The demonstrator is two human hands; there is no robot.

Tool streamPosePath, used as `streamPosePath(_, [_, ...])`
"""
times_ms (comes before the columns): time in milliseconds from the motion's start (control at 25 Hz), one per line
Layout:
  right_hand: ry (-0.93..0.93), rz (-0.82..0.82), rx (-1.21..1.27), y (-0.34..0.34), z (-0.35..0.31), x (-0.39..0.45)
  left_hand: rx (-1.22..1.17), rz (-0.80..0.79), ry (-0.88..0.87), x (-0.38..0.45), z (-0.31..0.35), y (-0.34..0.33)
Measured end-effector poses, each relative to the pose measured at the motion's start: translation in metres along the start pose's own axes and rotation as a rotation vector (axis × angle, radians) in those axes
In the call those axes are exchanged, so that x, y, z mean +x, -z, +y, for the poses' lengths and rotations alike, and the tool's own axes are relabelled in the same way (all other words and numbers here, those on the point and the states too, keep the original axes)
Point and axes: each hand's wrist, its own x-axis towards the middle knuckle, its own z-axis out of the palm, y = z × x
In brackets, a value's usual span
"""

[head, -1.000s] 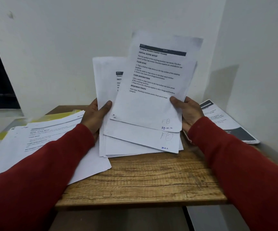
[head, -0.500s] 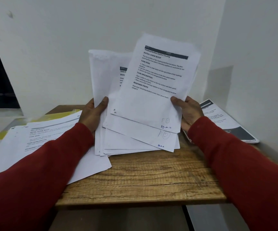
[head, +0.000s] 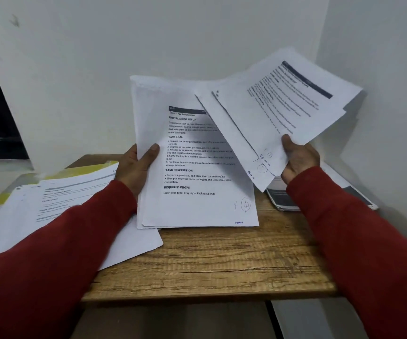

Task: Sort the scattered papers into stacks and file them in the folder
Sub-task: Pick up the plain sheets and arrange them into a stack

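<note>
White paper bundles, two held: left hand [head: 134, 167] one, right hand [head: 297, 157] one.

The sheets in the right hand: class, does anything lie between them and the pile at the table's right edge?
Nothing visible does. The right hand pinches its tilted sheets in the air just above the right-edge pile. The left hand holds the Guest Tray stack to the side, clear of that path.
</note>
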Motion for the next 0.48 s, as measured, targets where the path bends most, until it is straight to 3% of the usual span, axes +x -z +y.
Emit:
streamPosePath(160, [-0.056,-0.113,0.040,-0.005,0.002,0.000,-0.023,0.002,0.011,0.001,-0.001,-0.001])
streamPosePath(360, [-0.206,-0.346,-0.158,-0.015,0.013,-0.019,0.021,0.010,-0.014,-0.002,0.000,0.001])
streamPosePath(480, [-0.184,-0.413,-0.257,-0.017,0.022,-0.027,0.043,0.014,-0.014,-0.006,0.004,-0.001])
